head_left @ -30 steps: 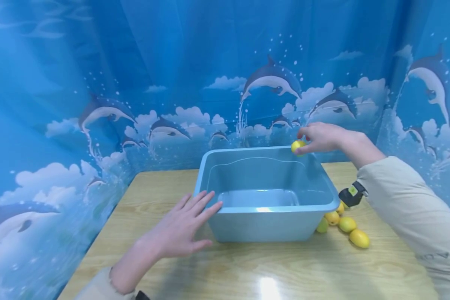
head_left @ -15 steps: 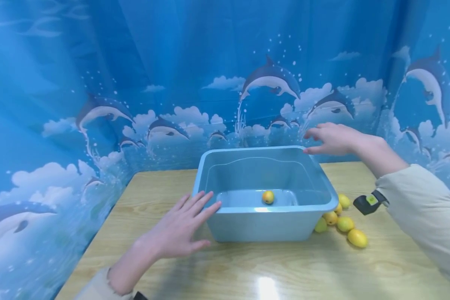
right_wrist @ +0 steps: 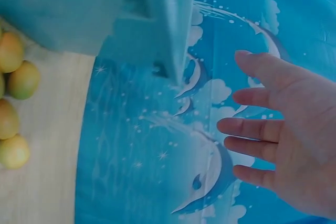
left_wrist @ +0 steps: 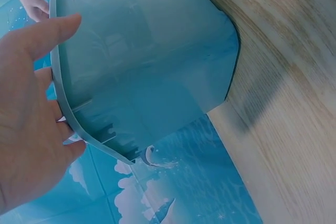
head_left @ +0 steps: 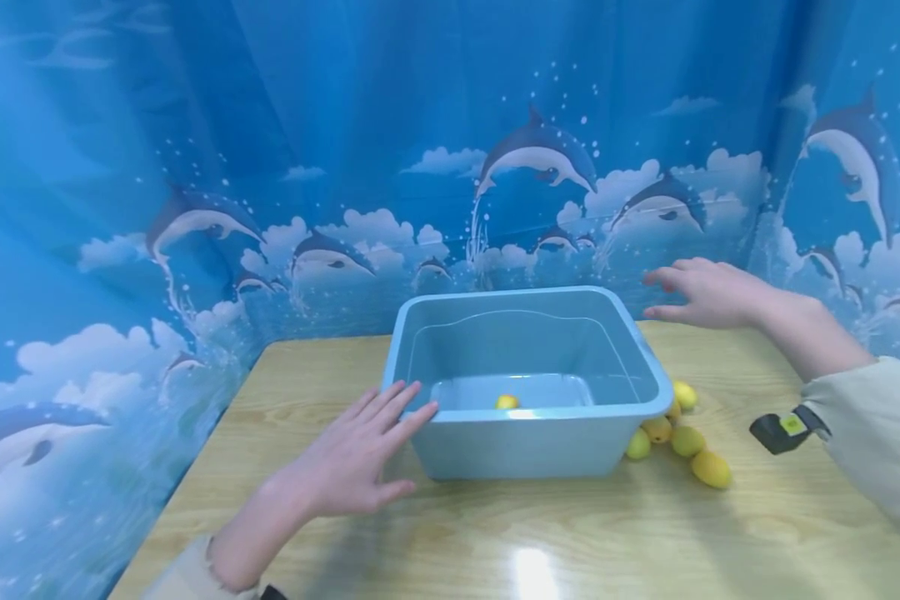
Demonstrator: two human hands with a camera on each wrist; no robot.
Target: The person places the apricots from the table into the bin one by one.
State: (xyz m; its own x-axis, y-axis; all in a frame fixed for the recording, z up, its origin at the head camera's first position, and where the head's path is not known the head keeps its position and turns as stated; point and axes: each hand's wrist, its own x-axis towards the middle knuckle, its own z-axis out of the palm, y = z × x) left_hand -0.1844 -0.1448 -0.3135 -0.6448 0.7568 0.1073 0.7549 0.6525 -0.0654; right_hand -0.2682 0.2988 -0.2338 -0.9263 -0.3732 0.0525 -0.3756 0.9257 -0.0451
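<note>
A light blue plastic bin stands on the wooden table. Inside, on its floor near the front wall, lies one yellow round fruit, partly hidden by the rim. My left hand is at the bin's front left corner, fingers spread and fingertips at the rim; the left wrist view has the thumb and fingers about that edge. Beyond the bin's right side, my right hand is in the air with nothing in it, its fingers loosely extended in the right wrist view. Several yellow and greenish fruits lie beside the bin's right side.
The pale wooden table reaches back to a blue curtain printed with dolphins and clouds, which hangs close behind the bin and along both sides. A dark wrist device sits at the right sleeve.
One second ago my right hand held the yellow fruit over the bin's back right corner. It let go, the fruit dropped in and rolled left, and the hand drew away right. The left hand stayed.
</note>
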